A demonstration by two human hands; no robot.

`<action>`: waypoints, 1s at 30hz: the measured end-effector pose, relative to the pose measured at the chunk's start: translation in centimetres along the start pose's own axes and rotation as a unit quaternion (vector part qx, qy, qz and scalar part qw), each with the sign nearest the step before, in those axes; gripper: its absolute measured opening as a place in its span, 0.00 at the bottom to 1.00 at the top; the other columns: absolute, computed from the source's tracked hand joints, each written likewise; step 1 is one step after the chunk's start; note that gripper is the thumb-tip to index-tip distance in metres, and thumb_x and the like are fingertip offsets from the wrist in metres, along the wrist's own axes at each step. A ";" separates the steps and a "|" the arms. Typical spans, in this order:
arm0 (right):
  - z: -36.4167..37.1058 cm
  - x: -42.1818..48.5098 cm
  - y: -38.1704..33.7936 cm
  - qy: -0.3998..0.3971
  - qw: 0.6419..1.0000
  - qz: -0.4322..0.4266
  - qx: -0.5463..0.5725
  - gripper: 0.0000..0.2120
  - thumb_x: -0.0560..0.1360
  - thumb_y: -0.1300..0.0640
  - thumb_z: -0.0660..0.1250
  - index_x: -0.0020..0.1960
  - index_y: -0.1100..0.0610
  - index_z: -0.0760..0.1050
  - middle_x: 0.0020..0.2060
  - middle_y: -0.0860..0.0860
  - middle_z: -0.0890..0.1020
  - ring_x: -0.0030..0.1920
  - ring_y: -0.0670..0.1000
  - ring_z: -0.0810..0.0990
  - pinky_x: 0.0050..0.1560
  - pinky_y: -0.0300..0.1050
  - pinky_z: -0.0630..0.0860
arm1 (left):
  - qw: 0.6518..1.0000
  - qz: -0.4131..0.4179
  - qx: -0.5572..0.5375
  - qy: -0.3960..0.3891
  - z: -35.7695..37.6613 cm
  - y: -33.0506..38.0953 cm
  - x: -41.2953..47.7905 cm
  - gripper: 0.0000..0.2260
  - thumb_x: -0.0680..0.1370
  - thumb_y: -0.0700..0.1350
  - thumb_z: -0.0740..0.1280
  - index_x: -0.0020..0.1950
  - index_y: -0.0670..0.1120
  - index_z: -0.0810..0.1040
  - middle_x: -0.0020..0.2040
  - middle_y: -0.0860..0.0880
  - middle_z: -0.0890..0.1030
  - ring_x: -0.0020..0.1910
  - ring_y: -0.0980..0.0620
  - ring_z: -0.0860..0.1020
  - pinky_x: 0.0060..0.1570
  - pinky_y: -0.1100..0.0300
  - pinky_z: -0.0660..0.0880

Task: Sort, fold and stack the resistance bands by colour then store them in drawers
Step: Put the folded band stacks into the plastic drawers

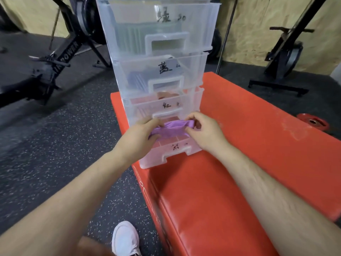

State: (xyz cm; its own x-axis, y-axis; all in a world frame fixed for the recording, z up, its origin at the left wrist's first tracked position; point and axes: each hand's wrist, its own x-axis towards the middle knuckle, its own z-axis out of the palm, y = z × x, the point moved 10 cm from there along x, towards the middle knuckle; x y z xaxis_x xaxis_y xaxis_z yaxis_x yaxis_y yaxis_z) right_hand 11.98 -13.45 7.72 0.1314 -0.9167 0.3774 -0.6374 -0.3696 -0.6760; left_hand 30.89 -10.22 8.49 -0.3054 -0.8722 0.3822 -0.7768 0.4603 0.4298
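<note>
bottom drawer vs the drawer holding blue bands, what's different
The bottom drawer is pulled out; the blue-band drawer looks pushed in. Through its front the blue-band drawer shows blue bands; over the bottom drawer the left hand and right hand hold a purple band. Both are clear plastic with handwritten labels.

Both hands, left (140, 134) and right (203, 132), pinch a purple band (172, 129) over the pulled-out bottom drawer (171, 154) on the red pad (239, 126).
</note>
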 end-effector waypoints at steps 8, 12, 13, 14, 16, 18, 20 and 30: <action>2.9 0.2 1.0 -0.073 0.996 -0.003 -0.042 0.14 0.73 0.56 0.72 0.57 0.46 0.78 0.53 0.43 0.78 0.53 0.45 0.78 0.59 0.41 0.73 | 0.999 -0.031 0.023 -0.024 1.2 -1.9 -0.3 0.15 0.75 0.43 0.72 0.61 0.49 0.78 0.54 0.51 0.78 0.46 0.49 0.77 0.48 0.55 0.76; 2.2 -1.1 -0.1 -0.036 0.997 -0.014 -0.068 0.17 0.74 0.54 0.70 0.62 0.49 0.78 0.60 0.46 0.78 0.64 0.49 0.74 0.68 0.46 0.69 | 1.000 0.000 0.030 -0.001 0.3 -1.7 -1.4 0.13 0.79 0.50 0.68 0.62 0.49 0.79 0.56 0.52 0.80 0.56 0.50 0.78 0.56 0.54 0.75; 2.2 -1.8 -0.5 -0.031 0.997 -0.016 -0.071 0.16 0.74 0.54 0.68 0.62 0.49 0.78 0.60 0.46 0.78 0.65 0.51 0.73 0.69 0.48 0.68 | 1.000 0.004 0.028 0.006 -0.1 -1.6 -1.8 0.13 0.79 0.51 0.68 0.61 0.49 0.79 0.56 0.52 0.80 0.56 0.50 0.78 0.57 0.54 0.75; 2.5 -2.6 -1.1 -0.026 0.996 -0.022 -0.078 0.17 0.74 0.54 0.67 0.62 0.50 0.78 0.60 0.47 0.78 0.65 0.53 0.74 0.69 0.51 0.69 | 1.000 0.005 0.027 0.014 -0.6 -1.7 -2.3 0.13 0.79 0.53 0.68 0.59 0.49 0.80 0.54 0.53 0.79 0.55 0.51 0.78 0.56 0.55 0.75; 3.1 -4.4 -2.9 -0.011 0.993 -0.050 -0.106 0.16 0.73 0.54 0.66 0.60 0.53 0.79 0.58 0.48 0.78 0.63 0.54 0.74 0.66 0.53 0.71 | 0.999 -0.001 0.033 0.027 -1.7 -2.0 -3.2 0.14 0.77 0.58 0.68 0.54 0.49 0.79 0.48 0.54 0.76 0.50 0.53 0.75 0.52 0.57 0.73; 4.2 -6.5 -5.1 -0.008 0.988 -0.074 -0.136 0.14 0.72 0.54 0.67 0.58 0.53 0.79 0.53 0.49 0.78 0.59 0.54 0.74 0.60 0.52 0.73 | 0.998 -0.024 0.038 0.036 -2.7 -2.9 -4.0 0.19 0.73 0.63 0.70 0.51 0.50 0.75 0.46 0.54 0.73 0.47 0.54 0.72 0.50 0.59 0.71; 6.2 -8.3 -7.0 -0.031 0.982 -0.095 -0.161 0.14 0.73 0.52 0.65 0.57 0.52 0.79 0.51 0.48 0.79 0.56 0.54 0.76 0.57 0.52 0.74 | 0.997 -0.057 0.027 0.037 -3.4 -4.2 -4.6 0.27 0.67 0.68 0.73 0.53 0.50 0.72 0.48 0.54 0.71 0.48 0.54 0.70 0.50 0.59 0.70; 14.8 -8.7 -6.0 -0.134 0.970 0.001 -0.204 0.31 0.73 0.52 0.62 0.76 0.51 0.64 0.71 0.49 0.68 0.72 0.53 0.66 0.69 0.55 0.69 | 0.975 -0.204 -0.060 -0.063 -0.4 -11.1 -4.7 0.60 0.61 0.67 0.78 0.80 0.44 0.48 0.78 0.45 0.56 0.77 0.48 0.58 0.74 0.55 0.58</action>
State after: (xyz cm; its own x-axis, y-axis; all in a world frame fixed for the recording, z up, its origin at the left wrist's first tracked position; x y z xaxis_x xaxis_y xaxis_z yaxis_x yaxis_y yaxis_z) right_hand 25.90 -5.52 -0.83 0.2878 -0.9440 0.1612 -0.8779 -0.3273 -0.3496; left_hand 41.22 -11.20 2.27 -0.0554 -0.9967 0.0602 -0.7804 0.0808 0.6200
